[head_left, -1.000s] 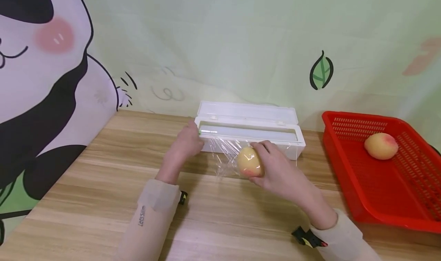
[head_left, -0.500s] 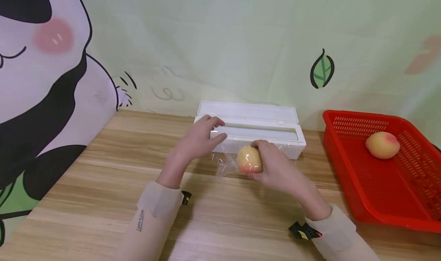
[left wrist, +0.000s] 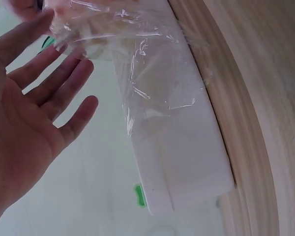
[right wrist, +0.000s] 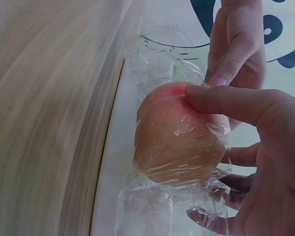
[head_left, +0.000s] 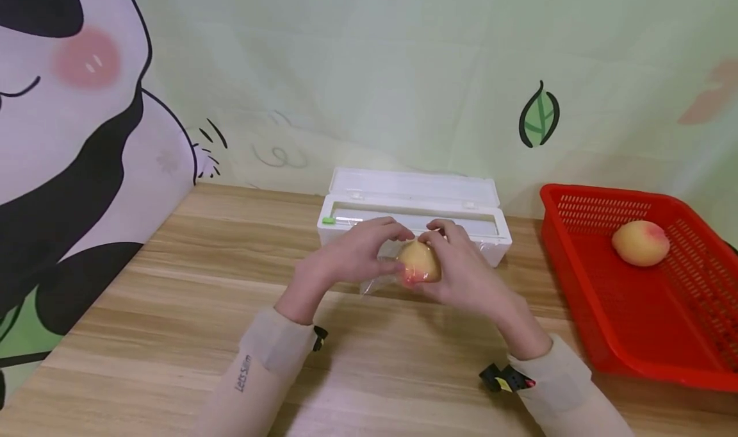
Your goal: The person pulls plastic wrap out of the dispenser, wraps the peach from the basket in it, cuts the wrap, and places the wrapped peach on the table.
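My right hand (head_left: 469,273) grips a yellow-pink peach (head_left: 419,264) by its right side, its thumb on the pink part in the right wrist view. Clear film (right wrist: 152,206) clings round the peach and trails off it in loose folds. On the other side is my left hand (head_left: 357,251), fingers bent loosely and tips at the film beside the fruit; its palm (left wrist: 24,142) faces the film with the fingers spread in the left wrist view. Right behind both hands stands a white wrap box (head_left: 490,248), lid (head_left: 403,186) raised, a green slider (head_left: 328,220) at its left end.
A red basket (head_left: 594,315) stands at the right with another peach (head_left: 641,243) inside. The wooden table (head_left: 173,296) meets a printed cloth backdrop (head_left: 346,91) behind the box.
My left hand has left the slider end of the box and moved right to the peach, its fingers loosened. The peach has tilted a little in my right hand, tip now upward.
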A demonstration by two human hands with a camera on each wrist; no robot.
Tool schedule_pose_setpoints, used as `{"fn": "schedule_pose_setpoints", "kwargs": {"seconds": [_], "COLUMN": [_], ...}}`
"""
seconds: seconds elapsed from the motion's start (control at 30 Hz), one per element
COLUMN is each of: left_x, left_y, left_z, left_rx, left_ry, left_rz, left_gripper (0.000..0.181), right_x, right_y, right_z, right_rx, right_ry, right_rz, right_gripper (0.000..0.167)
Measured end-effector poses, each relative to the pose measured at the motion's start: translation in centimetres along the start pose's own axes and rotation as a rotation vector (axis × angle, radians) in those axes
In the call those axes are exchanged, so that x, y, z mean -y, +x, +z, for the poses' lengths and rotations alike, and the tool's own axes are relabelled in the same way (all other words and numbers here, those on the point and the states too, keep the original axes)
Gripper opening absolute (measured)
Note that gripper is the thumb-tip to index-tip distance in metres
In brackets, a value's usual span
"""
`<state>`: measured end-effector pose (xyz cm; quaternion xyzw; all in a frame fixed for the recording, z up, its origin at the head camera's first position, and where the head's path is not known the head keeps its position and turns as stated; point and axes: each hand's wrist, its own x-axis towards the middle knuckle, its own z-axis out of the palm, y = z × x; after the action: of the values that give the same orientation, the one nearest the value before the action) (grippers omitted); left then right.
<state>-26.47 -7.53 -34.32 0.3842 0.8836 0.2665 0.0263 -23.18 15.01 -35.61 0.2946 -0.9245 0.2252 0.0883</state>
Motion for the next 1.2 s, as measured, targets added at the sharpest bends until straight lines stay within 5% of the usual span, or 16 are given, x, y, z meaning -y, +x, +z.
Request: {"fn": "schedule_pose_setpoints", "kwargs": {"seconds": [0.43,0.63,0.87,1.07,1.2], "left_x": [-0.6,-0.6,-0.7,-0.8,-0.8], "left_y": [-0.2,0.1,0.5,1.1,1.3], "left_z": [0.3,0.6,1.4,2.3,2.6], "left_rx": [0.022,0.006,-0.033,-0.079,-0.106], "left_ry": [-0.008,0.010,0.129,0.246,0.240], "left_rz": [-0.061,-0.055,-0.011,-0.019,-0.058], "left_gripper": [0.059,0.073,0.084,0.082,0.080], "right_x": [-0.1,0.0,0.1,-0.1,-0.3], "right_y": [0.3,0.4,0.4,0.5,0.3], "right_z": [0.4,0.4,0.5,0.1,-0.2], "right_rx": [0.023,-0.019,-0.054,-0.057,-0.043], "right_ry": [0.029,0.021,0.016,0.045,0.058], "right_rz": [0.063,0.052,0.065,0.095,0.089], "right_gripper": [0.079,0.071,0.065,0.063,0.061]}}
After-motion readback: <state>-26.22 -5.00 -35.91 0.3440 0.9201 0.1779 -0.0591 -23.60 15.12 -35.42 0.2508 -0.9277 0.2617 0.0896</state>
